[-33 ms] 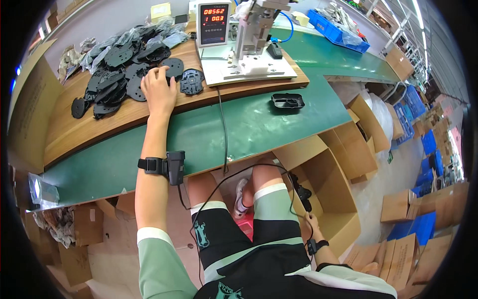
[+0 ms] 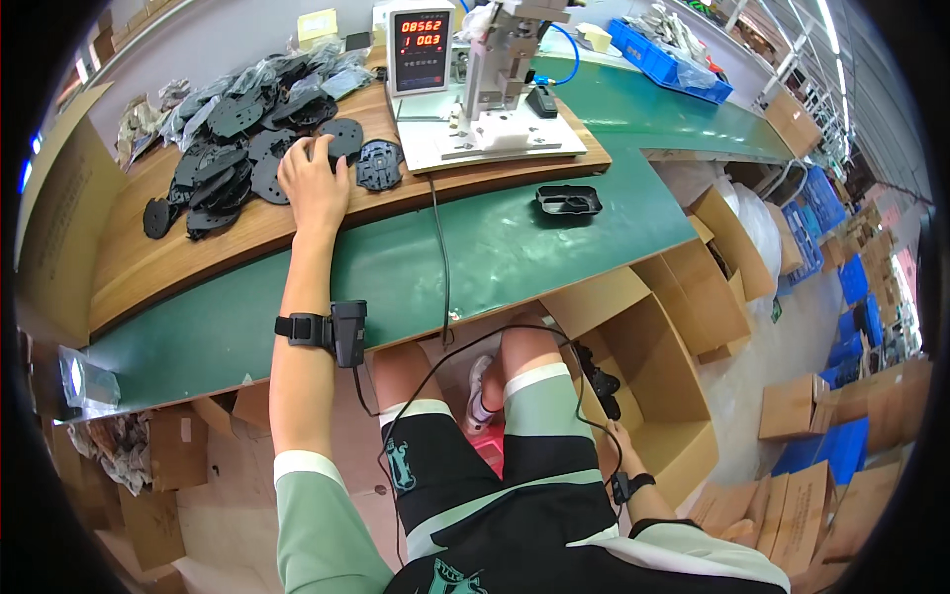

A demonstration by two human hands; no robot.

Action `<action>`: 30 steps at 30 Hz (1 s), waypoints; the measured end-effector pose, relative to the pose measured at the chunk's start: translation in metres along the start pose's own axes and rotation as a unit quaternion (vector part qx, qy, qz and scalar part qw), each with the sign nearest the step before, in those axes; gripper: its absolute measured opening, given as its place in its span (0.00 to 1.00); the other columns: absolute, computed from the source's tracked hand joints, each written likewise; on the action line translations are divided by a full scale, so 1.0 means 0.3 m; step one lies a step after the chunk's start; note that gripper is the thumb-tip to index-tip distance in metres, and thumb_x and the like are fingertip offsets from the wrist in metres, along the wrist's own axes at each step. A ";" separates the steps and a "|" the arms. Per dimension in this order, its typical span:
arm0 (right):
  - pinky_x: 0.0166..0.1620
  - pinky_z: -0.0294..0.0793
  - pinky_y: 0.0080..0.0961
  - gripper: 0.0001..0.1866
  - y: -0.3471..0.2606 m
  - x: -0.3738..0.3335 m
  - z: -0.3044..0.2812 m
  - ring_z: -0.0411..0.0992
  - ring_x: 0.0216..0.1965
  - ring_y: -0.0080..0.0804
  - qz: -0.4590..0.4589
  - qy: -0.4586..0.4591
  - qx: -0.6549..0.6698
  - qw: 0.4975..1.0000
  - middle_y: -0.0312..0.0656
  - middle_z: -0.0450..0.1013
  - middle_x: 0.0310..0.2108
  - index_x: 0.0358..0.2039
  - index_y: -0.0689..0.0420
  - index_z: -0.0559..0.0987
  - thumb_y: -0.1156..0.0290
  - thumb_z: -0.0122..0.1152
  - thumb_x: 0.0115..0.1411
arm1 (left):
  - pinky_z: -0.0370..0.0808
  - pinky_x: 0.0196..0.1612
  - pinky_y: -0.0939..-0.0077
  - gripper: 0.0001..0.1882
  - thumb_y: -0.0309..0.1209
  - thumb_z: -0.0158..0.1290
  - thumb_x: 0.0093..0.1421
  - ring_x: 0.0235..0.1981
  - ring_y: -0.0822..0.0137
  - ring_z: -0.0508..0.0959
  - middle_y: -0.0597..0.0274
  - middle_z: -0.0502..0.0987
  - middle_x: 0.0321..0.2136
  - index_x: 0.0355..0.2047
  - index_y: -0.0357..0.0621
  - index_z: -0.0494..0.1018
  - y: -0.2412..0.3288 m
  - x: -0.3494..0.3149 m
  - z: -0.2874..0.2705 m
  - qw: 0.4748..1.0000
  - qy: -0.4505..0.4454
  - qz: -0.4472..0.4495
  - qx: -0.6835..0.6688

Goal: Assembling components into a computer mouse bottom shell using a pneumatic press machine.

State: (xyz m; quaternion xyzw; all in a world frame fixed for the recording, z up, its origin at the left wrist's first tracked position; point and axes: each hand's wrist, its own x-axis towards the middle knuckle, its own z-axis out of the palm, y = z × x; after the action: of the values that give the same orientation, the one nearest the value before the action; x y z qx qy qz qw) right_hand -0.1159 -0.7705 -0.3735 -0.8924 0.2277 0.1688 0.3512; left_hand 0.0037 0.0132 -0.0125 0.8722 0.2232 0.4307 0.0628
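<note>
One left hand (image 2: 315, 188), fingers bent, thumb apart, at black plates (image 2: 220, 163) on wooden worktop (image 2: 129, 272); whether gripping, cannot tell | step: probably taking a plate; next move calls for secure edge grip | nearest round plate (image 2: 346, 134): flat, no clear long axis | right hand (image 2: 618, 443) by carton (image 2: 668, 391), hold unclear

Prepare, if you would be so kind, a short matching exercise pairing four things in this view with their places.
Things
1. Bare left hand
2. Bare right hand
3. Oblong black tray-like piece with raised rim
4. Rectangular blue plastic crate

Places
A. On the smooth green tabletop, nearer the person than the silver metal press
B. Low down, by the open brown cardboard box
C. Toward the back of the tabletop, right of the press
D. At the pile of flat black plastic parts

Right pairs: 1-D, 2-B, 3-A, 4-C
</note>
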 end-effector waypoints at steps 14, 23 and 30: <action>0.63 0.74 0.44 0.21 -1.773 -0.841 -0.084 0.74 0.59 0.52 -0.736 0.018 0.081 0.672 0.48 0.76 0.58 0.53 0.55 0.82 0.77 0.70 0.57 | 0.70 0.64 0.55 0.22 0.27 0.66 0.61 0.55 0.50 0.78 0.54 0.78 0.50 0.55 0.46 0.77 0.027 0.016 -0.075 0.998 0.016 0.036 -0.055; 0.61 0.68 0.48 0.29 -2.323 -0.675 0.377 0.74 0.58 0.46 -0.788 0.072 -0.218 0.571 0.47 0.76 0.52 0.57 0.58 0.77 0.70 0.74 0.54 | 0.76 0.56 0.59 0.29 0.21 0.62 0.58 0.49 0.53 0.78 0.52 0.78 0.45 0.62 0.42 0.73 0.075 0.044 -0.102 0.979 0.072 0.067 -0.179; 0.46 0.79 0.38 0.19 -2.171 -0.742 0.158 0.80 0.42 0.39 -0.797 0.091 -0.064 0.594 0.40 0.75 0.39 0.48 0.52 0.83 0.78 0.67 0.54 | 0.76 0.58 0.58 0.28 0.19 0.61 0.58 0.52 0.49 0.78 0.51 0.79 0.47 0.61 0.40 0.74 0.105 0.040 -0.128 0.971 0.031 0.047 -0.231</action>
State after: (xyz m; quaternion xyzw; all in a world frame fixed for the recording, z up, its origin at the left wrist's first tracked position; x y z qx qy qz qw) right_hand 0.0325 -0.2500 0.0544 -0.7493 -0.5544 -0.2460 0.2658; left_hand -0.0094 -0.0127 0.0295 0.8298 0.0785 0.4999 0.2355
